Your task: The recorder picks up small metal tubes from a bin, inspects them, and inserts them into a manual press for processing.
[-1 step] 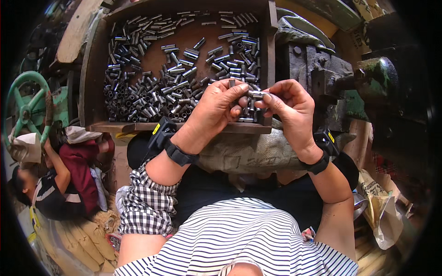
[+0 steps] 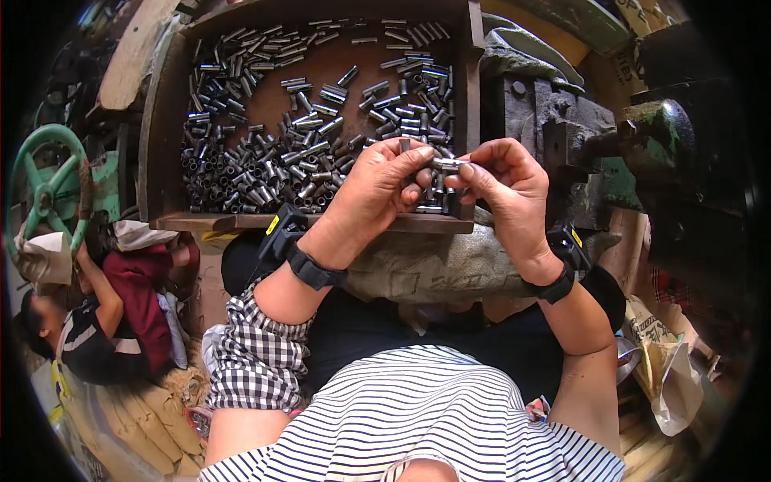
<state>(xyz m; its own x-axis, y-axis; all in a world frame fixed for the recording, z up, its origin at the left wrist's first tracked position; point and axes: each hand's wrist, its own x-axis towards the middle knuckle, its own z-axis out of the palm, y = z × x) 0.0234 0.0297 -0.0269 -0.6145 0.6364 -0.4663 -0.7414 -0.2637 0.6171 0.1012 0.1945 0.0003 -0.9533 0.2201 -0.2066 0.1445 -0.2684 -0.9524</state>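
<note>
Over the near right corner of a brown tray point(image 2: 313, 222), my two hands meet at a short shiny metal tube point(image 2: 446, 165). My left hand point(image 2: 377, 183) is closed, its thumb and fingers pinching the tube's left end. A second small dark metal piece point(image 2: 405, 146) sticks up beside that thumb, seemingly held in the same hand. My right hand point(image 2: 511, 193) pinches the tube's right end between thumb and fingertips, the other fingers curled. Beneath and beyond the hands lie many loose metal tubes point(image 2: 257, 161), some standing on end, others on their sides.
At the right stands a dark, heavy machine point(image 2: 530, 120) close to the tray. A crumpled sack point(image 2: 450, 265) lies between the tray and my lap. On the left are a green handwheel point(image 2: 46, 193) and another person point(image 2: 104, 313). A torn paper bag point(image 2: 666, 361) sits lower right.
</note>
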